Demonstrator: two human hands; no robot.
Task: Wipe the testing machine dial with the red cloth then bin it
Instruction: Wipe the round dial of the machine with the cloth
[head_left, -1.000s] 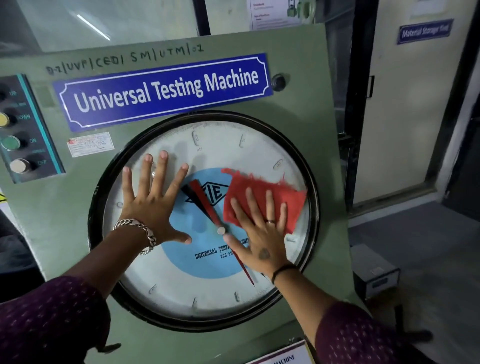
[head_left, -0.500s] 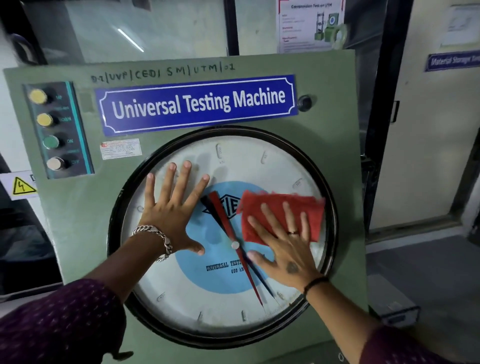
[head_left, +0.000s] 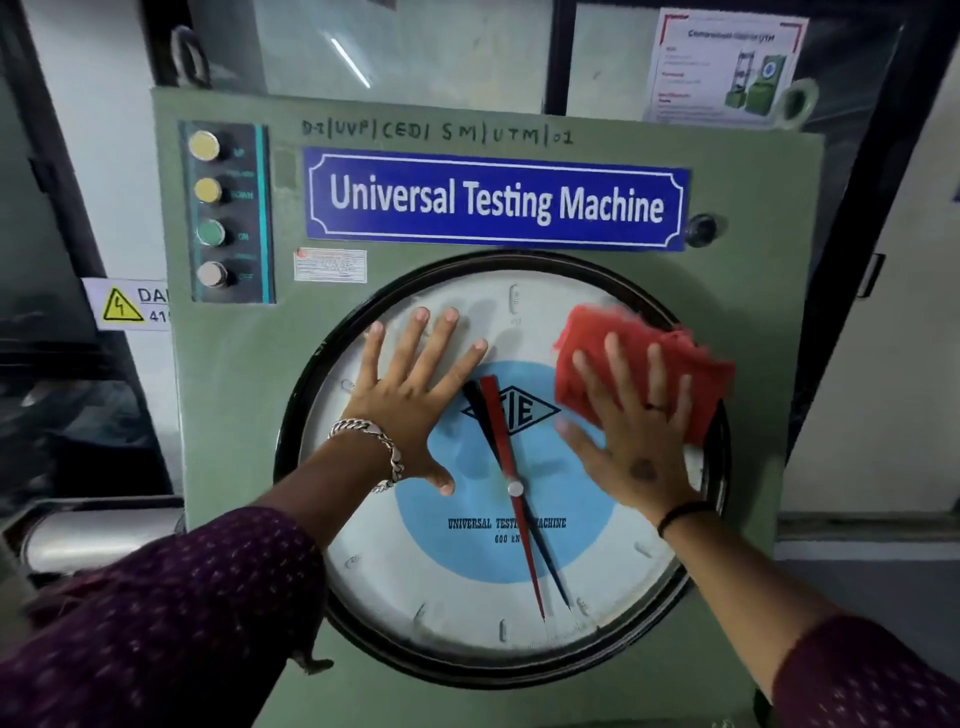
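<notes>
Since a second ago my right hand (head_left: 636, 441) has slid the red cloth (head_left: 644, 364), fuzzy and crumpled, up to the dial's (head_left: 467, 597) upper right rim, fingers spread flat on it. My left hand (head_left: 415, 410) stays splayed, empty, on the smooth round glass, upper left.

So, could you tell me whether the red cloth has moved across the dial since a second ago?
Yes. The red cloth has slid up and right, away from the needle hub toward the dial's upper-right rim.
</notes>
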